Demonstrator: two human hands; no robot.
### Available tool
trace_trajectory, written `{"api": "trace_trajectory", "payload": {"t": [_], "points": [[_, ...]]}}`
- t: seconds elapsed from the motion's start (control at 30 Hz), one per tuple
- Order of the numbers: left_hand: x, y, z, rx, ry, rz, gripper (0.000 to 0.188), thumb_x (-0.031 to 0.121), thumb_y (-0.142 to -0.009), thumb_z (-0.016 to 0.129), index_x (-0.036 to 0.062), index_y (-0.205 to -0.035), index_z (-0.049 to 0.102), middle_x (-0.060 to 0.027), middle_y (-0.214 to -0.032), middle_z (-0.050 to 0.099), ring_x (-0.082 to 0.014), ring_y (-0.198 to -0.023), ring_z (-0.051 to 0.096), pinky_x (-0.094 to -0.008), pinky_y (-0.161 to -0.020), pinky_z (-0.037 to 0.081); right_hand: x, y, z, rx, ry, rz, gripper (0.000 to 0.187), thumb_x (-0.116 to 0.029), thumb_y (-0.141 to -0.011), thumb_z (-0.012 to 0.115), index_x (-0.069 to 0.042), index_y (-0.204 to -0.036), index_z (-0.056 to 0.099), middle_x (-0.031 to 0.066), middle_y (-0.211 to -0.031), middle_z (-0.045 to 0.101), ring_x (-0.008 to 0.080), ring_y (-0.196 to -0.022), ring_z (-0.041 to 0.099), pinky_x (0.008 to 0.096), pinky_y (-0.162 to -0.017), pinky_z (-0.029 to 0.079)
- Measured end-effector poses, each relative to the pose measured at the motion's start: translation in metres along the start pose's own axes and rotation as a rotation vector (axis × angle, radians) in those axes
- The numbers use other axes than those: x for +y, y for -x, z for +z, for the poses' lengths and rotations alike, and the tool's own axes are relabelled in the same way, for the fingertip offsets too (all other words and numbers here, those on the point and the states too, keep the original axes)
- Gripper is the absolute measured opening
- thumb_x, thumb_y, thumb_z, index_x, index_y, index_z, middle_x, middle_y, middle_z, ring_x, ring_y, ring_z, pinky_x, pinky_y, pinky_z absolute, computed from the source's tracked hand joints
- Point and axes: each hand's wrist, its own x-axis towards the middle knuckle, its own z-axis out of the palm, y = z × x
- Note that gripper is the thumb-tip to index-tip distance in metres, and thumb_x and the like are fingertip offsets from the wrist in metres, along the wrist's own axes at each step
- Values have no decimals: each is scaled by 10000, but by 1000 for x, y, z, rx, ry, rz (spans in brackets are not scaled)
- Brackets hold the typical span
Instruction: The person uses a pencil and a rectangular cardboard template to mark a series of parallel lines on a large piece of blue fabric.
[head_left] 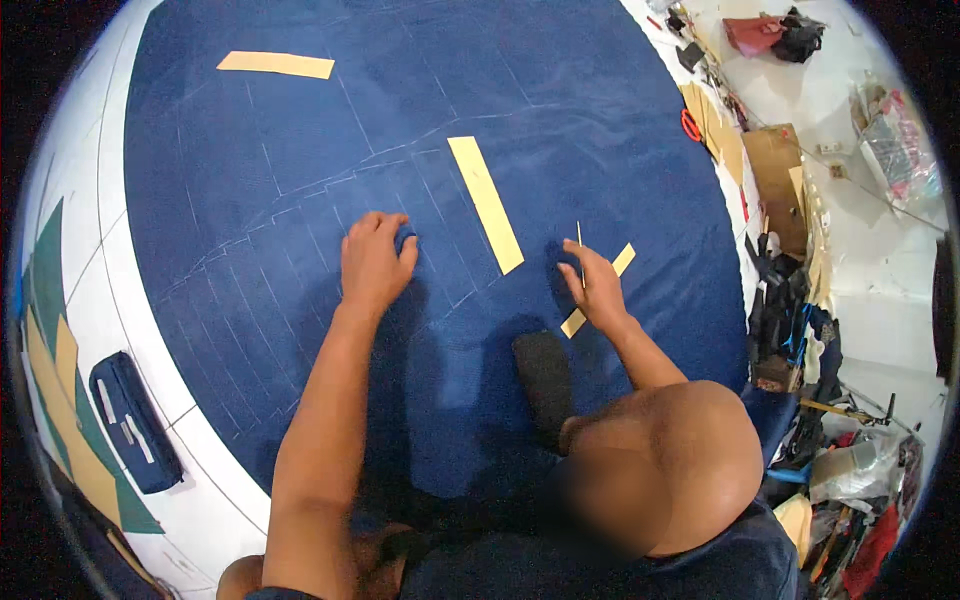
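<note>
A large dark blue cloth lies spread out, marked with thin pale chalk-like lines in stepped rows. My left hand is over the marked rows, fingers loosely curved, thumb apart, nothing in it. In my right hand a thin pencil-like stick stands up between the fingers. Beneath that hand lies a narrow yellow paper strip, partly covered by it. Between my hands and farther off is a wider yellow paper strip. Another yellow paper piece rests at the far left.
My dark-socked foot and bent knee are on the near right. Red-handled scissors lie by the cloth's right edge, beside brown card and clutter. A folded dark blue cloth bundle sits on white tiles at left.
</note>
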Motion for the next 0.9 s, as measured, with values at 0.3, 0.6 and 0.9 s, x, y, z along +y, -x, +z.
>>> {"api": "trace_trajectory", "payload": {"t": [0.3,0.6,0.9], "points": [[27,27,36,-44,-192,142,489,202,-799,751,44,-1246,630,-223,-1366,543,-398,-1290,500,-501,-1088,396,14,-43,49,65,-203,-180,296,-206,-919,695,-83,-1184,643,107,-1329,643,325,-1260,578,460,-1031,447],[58,-10,43,-188,-294,26,727,310,-825,783,52,-1433,478,-230,-1516,414,-431,-1411,387,-490,-1178,329,11,-82,71,-95,-224,-425,311,-279,-937,663,-151,-1220,655,20,-1407,599,329,-1387,446,560,-1162,259],[67,-50,60,-236,-475,79,849,465,-824,760,84,-1498,411,-205,-1576,345,-425,-1452,333,-532,-1175,305,15,-82,73,-77,-210,-510,301,-310,-933,664,-184,-1206,678,-8,-1375,614,328,-1401,415,593,-1159,245]]}}
